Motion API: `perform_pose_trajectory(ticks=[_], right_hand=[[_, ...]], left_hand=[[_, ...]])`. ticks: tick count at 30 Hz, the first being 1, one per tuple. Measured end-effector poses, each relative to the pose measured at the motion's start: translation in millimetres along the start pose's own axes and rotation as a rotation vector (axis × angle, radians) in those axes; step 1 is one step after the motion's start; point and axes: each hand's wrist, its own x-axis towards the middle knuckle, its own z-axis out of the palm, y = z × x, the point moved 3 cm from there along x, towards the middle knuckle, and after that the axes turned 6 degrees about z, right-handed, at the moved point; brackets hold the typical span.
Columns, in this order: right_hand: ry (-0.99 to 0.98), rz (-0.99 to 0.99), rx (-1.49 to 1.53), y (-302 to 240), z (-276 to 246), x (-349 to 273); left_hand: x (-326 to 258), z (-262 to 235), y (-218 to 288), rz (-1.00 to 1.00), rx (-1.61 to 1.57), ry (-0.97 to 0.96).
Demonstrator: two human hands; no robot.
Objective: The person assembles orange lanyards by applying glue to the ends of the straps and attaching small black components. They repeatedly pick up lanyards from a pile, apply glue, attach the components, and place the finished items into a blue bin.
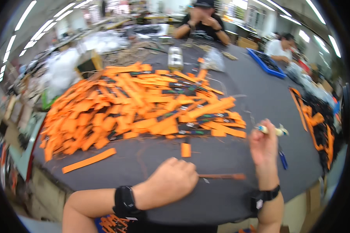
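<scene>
Nearest the body, the left hand (171,180) is closed into a fist on one end of an orange strip (221,176), which is pressed flat on the dark table (237,97). Its long axis runs left to right, toward the right hand (263,145). That hand is raised just beyond the strip's far end and is clenched around a small pale tool (274,130). Farther off, a heap of orange strips (136,105) is spread.

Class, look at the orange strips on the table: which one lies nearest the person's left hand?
The strip pinched in the left hand, running rightward from its fingers. It lies alone on the dark table, edge-on and darker, apart from the short piece and the pile.
</scene>
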Motion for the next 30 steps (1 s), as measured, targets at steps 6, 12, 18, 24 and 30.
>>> perform_pose_trajectory(ticks=[6, 12, 18, 24, 30], right_hand=[[0.032, -0.027, -0.039, -12, 2, -17], [-0.022, 0.131, -0.023, -1, 21, -24], [-0.090, 0.213, -0.029, 2, 28, -30], [-0.043, 0.089, -0.102, -3, 26, -27], [0.001, 0.016, -0.005, -31, 19, -26]], left_hand=[[-88, -49, -19, -0.321, -0.142, 0.048], [-236, -89, -49, -0.961, 0.017, 0.148], [-207, -85, -49, -0.956, 0.275, 0.042], [-52, -54, -66, -0.371, -0.329, 0.081], [57, 12, -104, -0.306, -0.212, 0.193]])
